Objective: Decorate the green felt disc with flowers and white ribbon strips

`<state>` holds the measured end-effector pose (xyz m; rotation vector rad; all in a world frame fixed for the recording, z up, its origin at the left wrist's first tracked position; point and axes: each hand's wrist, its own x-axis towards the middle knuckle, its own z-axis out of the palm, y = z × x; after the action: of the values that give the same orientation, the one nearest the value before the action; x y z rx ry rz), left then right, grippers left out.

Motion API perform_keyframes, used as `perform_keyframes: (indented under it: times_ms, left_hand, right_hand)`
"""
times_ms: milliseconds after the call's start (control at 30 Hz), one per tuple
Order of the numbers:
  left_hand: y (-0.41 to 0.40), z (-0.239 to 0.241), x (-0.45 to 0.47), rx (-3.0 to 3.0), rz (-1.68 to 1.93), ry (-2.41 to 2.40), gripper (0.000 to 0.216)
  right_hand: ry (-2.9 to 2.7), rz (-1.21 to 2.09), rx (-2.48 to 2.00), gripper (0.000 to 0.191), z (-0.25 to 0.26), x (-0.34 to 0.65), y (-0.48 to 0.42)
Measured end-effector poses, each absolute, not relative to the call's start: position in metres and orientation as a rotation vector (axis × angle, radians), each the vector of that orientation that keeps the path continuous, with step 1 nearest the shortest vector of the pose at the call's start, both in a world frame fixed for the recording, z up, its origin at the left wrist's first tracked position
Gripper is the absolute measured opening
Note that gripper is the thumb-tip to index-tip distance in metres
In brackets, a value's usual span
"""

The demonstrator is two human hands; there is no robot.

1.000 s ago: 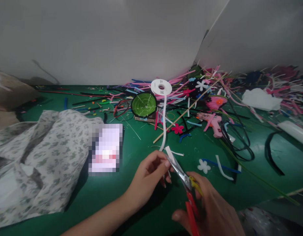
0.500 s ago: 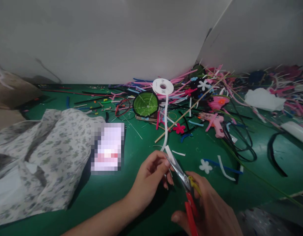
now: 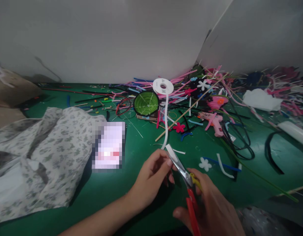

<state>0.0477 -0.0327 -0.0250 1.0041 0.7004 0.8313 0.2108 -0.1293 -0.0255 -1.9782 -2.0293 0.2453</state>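
White ribbon ran from the far-centre spool to your left hand, thumb and forefinger pinching it. Your right hand curled its fingers round the scissors, blades against the ribbon. Near-right plastic bag: contents unclear. A stick crossed the ribbon's path; glue gun lay right.

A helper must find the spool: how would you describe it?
Look at the far side of the green table, by the wall. The spool shows at the upper right of the round green piece, amid pink strips. It alone is a white disc with a centre hole, ribbon running from it toward the left hand.
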Motion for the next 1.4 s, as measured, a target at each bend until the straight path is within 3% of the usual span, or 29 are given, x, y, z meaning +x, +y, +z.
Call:
perform_keyframes:
  times_ms: [1100,1400]
  left_hand:
    - [-0.0335,-0.0274,0.0498,0.9,0.843,0.649,0.02]
    - [-0.034,-0.029,0.0498,0.906,0.82,0.632,0.018]
  right_hand:
    - [-2.142,-0.119,-1.764,0.071,-0.0344,0.2119,-0.1329]
    - [-2.123,-0.005,-1.778,0.063,-0.0263,0.2103,-0.13]
